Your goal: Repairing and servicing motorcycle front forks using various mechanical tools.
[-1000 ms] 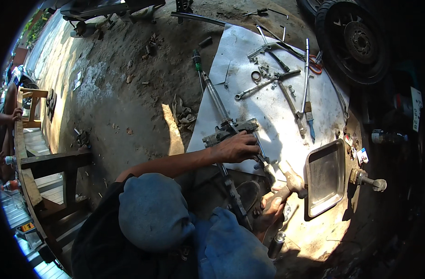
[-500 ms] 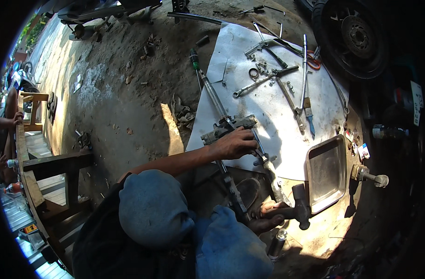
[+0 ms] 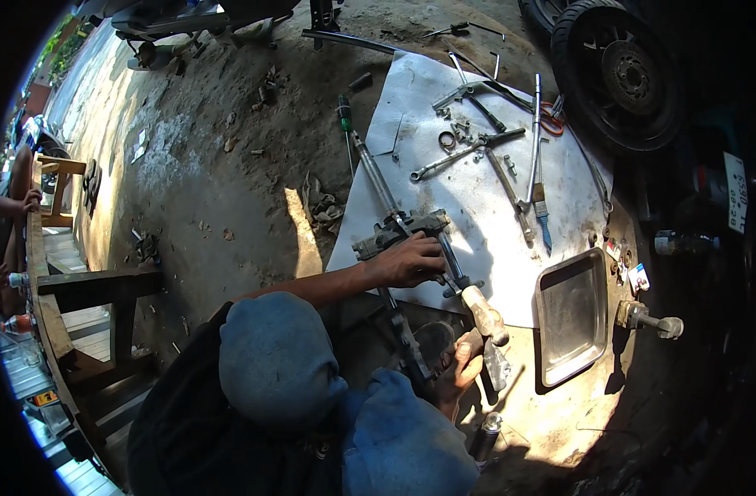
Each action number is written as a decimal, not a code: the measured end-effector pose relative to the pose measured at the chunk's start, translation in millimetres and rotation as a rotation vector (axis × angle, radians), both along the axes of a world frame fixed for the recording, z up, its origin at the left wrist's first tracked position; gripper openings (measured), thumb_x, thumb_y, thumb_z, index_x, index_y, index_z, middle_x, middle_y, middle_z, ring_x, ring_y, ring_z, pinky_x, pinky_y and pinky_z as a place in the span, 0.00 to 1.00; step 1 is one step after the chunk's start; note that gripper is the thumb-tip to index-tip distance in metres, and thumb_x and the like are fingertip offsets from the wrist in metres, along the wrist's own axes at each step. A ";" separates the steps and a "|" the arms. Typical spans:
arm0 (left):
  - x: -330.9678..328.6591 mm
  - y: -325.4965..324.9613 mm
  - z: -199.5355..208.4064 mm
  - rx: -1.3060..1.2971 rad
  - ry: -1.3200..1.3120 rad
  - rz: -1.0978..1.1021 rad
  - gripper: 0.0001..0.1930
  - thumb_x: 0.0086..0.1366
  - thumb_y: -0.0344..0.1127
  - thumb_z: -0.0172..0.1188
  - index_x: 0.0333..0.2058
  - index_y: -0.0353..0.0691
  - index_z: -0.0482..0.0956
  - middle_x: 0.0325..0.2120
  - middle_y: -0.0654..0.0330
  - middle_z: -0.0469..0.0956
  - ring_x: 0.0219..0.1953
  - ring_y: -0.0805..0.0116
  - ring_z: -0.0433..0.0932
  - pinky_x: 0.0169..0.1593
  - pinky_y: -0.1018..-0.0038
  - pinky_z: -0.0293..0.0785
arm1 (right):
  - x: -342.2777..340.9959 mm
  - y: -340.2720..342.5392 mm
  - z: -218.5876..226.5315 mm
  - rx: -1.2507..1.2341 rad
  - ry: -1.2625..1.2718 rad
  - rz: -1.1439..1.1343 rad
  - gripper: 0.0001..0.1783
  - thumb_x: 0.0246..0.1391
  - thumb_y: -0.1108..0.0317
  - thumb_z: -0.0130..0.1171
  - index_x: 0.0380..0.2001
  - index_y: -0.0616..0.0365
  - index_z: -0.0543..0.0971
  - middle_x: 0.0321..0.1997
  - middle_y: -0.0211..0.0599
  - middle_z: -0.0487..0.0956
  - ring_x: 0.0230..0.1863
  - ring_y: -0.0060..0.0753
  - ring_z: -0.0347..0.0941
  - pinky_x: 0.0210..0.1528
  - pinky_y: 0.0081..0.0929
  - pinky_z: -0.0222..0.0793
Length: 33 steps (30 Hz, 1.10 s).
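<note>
1. Writing shows on a white plate (image 3: pixel 735 192) at the far right, with dark printed characters; a small white packet (image 3: pixel 638 279), right of the metal tray (image 3: pixel 571 318), carries coloured printing too small to read.
2. At the left edge, a yellow-and-black label (image 3: pixel 46 399) sits beyond the wooden frame (image 3: pixel 52 318); its lettering is too small to make out. A clear bottle (image 3: pixel 686 242) lies on its side at the right, its label unreadable.
3. The metal fork assembly (image 3: pixel 377 181) lies partly on the white sheet (image 3: pixel 485 207) in the middle of the scene, its near part reaching past the sheet's near edge. Two roughly parallel tubes pass through a cross clamp (image 3: pixel 392 236).
4. The assembly's long axis runs from far left to near right. Its left tube extends well beyond the clamp, its far end close to a green-handled screwdriver (image 3: pixel 345 116); the clamp lies crosswise, left to right.
5. The left grip (image 3: pixel 407 260) rests over the assembly just near of the clamp, fingers curled downward; whether they clasp anything cannot be told.
6. The right grip (image 3: pixel 461 365) is wrapped around the handle of a hammer (image 3: pixel 485 317), nearer than the left one.
7. The hammer's handle points far and right; its head slants from far left to near right over the right tube, contact unclear.
</note>
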<state>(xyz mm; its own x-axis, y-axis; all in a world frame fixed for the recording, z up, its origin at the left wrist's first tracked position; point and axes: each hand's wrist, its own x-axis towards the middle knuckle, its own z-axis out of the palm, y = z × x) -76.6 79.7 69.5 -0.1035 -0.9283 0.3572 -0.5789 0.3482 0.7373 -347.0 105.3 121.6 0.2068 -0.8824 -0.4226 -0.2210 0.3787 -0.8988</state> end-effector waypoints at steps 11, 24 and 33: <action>0.2 8.3 -4.0 -0.036 -0.004 0.017 0.12 0.58 0.31 0.68 0.40 0.43 0.78 0.31 0.60 0.67 0.39 0.60 0.70 0.45 0.61 0.63 | -49.6 23.3 -80.1 0.231 -0.661 -0.193 0.21 0.62 0.53 0.59 0.33 0.64 0.76 0.24 0.31 0.72 0.25 0.28 0.68 0.28 0.27 0.65; 6.7 19.0 5.8 -0.007 0.088 -0.024 0.11 0.72 0.40 0.54 0.31 0.41 0.75 0.28 0.58 0.64 0.36 0.58 0.65 0.45 0.61 0.58 | -26.4 35.7 -56.1 -0.135 -0.172 -0.292 0.24 0.66 0.51 0.49 0.26 0.62 0.74 0.14 0.32 0.65 0.13 0.24 0.62 0.19 0.25 0.62; 2.5 6.4 8.2 -0.026 0.248 0.160 0.13 0.73 0.37 0.52 0.28 0.38 0.72 0.28 0.54 0.65 0.34 0.55 0.66 0.42 0.60 0.59 | -45.3 32.0 -77.8 -0.463 -0.146 0.060 0.25 0.59 0.44 0.63 0.39 0.57 0.73 0.18 0.28 0.69 0.15 0.17 0.59 0.16 0.17 0.52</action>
<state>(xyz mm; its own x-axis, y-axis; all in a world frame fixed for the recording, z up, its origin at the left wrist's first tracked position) -74.1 86.1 77.7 0.1364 -0.9161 0.3771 -0.4315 0.2877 0.8550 -392.3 137.2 43.8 0.2913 -0.9554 0.0487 -0.0890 -0.0778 -0.9930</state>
